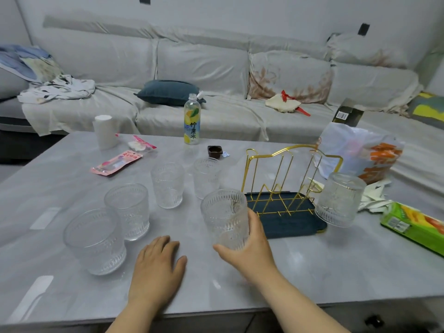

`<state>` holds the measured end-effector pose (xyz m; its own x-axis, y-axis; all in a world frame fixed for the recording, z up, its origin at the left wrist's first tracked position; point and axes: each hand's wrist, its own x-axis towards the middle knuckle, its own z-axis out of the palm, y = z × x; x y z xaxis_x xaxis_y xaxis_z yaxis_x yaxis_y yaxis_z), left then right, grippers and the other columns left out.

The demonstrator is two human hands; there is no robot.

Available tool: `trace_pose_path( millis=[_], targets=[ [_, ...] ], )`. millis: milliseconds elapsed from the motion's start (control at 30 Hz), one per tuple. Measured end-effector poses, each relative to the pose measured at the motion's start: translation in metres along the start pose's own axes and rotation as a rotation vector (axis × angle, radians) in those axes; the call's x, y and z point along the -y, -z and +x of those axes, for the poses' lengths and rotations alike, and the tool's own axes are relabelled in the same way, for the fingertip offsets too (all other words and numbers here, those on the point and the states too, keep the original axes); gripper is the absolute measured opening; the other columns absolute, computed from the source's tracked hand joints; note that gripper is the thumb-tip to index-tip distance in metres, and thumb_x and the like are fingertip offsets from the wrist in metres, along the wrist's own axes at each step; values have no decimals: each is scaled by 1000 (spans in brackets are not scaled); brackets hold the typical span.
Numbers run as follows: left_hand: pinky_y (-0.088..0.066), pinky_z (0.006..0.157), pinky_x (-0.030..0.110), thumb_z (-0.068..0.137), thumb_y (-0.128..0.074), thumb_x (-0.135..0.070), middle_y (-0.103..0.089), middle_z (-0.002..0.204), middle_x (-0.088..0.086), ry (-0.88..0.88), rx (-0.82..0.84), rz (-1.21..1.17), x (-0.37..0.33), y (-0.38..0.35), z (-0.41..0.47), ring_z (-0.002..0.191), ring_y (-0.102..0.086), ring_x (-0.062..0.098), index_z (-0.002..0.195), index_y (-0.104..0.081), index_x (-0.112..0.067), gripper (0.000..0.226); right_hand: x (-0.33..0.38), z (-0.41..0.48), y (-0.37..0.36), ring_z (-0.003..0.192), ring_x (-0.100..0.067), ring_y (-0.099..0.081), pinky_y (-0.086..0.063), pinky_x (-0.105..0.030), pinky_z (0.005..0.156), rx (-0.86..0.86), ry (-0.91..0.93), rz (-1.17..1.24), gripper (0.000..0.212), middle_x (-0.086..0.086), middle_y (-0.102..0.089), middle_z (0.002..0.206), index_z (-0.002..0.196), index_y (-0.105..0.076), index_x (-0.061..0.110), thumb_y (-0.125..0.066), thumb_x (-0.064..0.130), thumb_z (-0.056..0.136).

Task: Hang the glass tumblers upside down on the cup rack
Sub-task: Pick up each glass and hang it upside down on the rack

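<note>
Grey marble-look table (pixel 312 265) before a pale sofa (pixel 192 63), mid-chore. Right hand (pixel 252 246) wrapped around an upright glass (pixel 225 218), thumb at the base, fingers round the far side, apparently lifted just off the top, near centre. Left hand (pixel 156 265) flat on the table, fingers loosely spread, gripping nothing. Gold wire rack (pixel 281 181) on its dark blue tray (pixel 288 224) just right of the held glass, one glass (pixel 340 200) already upside down at its near right end. Six glasses counted: one hung, one in hand, four standing to the left (pixel 96 241) (pixel 128 210) (pixel 168 185) (pixel 206 176). One rack, several bare prongs. One lemon-drink bottle (pixel 192 118) far centre; one green box (pixel 413 227) at right. Likely hazards: ribbed glass slipping during the turn-over; rim clipping a prong or the tall handle; knock against the hung glass, close by; light wire rack tipping under weight loaded on one side.
</note>
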<state>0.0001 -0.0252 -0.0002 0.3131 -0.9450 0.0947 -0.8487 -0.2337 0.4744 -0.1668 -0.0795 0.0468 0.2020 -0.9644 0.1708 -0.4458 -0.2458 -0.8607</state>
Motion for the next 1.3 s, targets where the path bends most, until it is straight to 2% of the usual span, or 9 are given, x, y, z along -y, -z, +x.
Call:
trace_pose_path(
  millis=[100, 200, 267, 367, 467, 567, 667, 833, 1300],
  targets=[
    [-37, 98, 40, 82, -57, -25, -61, 118, 15, 61, -44, -134, -4, 9, -5, 111, -54, 32, 102, -63, -7, 28, 13, -19, 49, 111, 1, -37, -29, -10, 88, 41, 26, 1, 90, 14, -36, 122, 129, -26, 39, -77, 24, 57],
    [-40, 93, 41, 82, -58, -10, -65, 112, 19, 88, -74, -215, -23, 18, -7, 106, -57, 34, 103, -62, -4, 21, 24, -30, 102, 97, 10, -45, -34, -1, 72, 18, 8, -12, 90, 15, -41, 113, 128, -26, 37, -79, 17, 57],
    [-38, 96, 40, 84, -55, -9, -63, 116, 15, -20, -115, -265, -49, 22, -4, 109, -55, 32, 108, -60, -7, 24, 29, -33, 136, 91, 6, -49, -40, -4, 62, -15, 2, -37, 79, 13, -46, 104, 114, -32, 41, -80, 18, 55],
    [-33, 100, 35, 86, -52, -15, -58, 124, 5, -245, -170, -301, -100, 30, 1, 116, -49, 25, 117, -54, -15, 30, 37, -30, 178, 88, -6, -49, -37, -10, 64, -54, 11, -145, 58, 14, -48, 96, 87, -38, 41, -81, 22, 53],
    [-26, 104, 30, 86, -53, -22, -50, 134, 2, -430, -208, -290, -145, 35, 9, 123, -41, 21, 125, -46, -18, 39, 45, -19, 210, 80, 2, -48, -39, -5, 56, -18, 28, -253, 54, 19, -46, 92, 82, -40, 42, -82, 22, 53],
    [-9, 109, 26, 88, -48, -28, -27, 149, 0, -536, -169, -183, -174, 31, 22, 135, -23, 17, 136, -25, -20, 54, 52, -2, 228, 88, -10, -49, -38, -19, 66, -24, 38, -386, 58, 9, -49, 104, 94, -42, 41, -80, 31, 51],
    [3, 113, 28, 89, -43, -32, -11, 154, 0, -522, -61, -12, -182, 23, 36, 140, -7, 13, 139, -10, -20, 61, 57, 18, 232, 92, -13, -43, -36, -22, 60, -23, 11, -499, 68, 6, -41, 107, 113, -40, 30, -78, 34, 56],
    [1, 116, 34, 90, -42, -29, -13, 154, -1, -496, 28, 88, -179, 19, 43, 141, -5, 14, 139, -11, -20, 58, 50, 46, 215, 121, -25, -32, -33, -33, 95, 94, 38, -615, 73, -7, -43, 126, 121, -36, 19, -76, 29, 62],
    [5, 112, 25, 89, -43, -37, -7, 154, -7, -529, 15, -10, -169, 7, 32, 140, 2, 9, 139, -8, -24, 63, 26, 86, 173, 132, -26, -26, -27, -38, 107, 223, -4, -604, 74, -7, -37, 142, 133, -31, 16, -70, 30, 71]
  ],
)
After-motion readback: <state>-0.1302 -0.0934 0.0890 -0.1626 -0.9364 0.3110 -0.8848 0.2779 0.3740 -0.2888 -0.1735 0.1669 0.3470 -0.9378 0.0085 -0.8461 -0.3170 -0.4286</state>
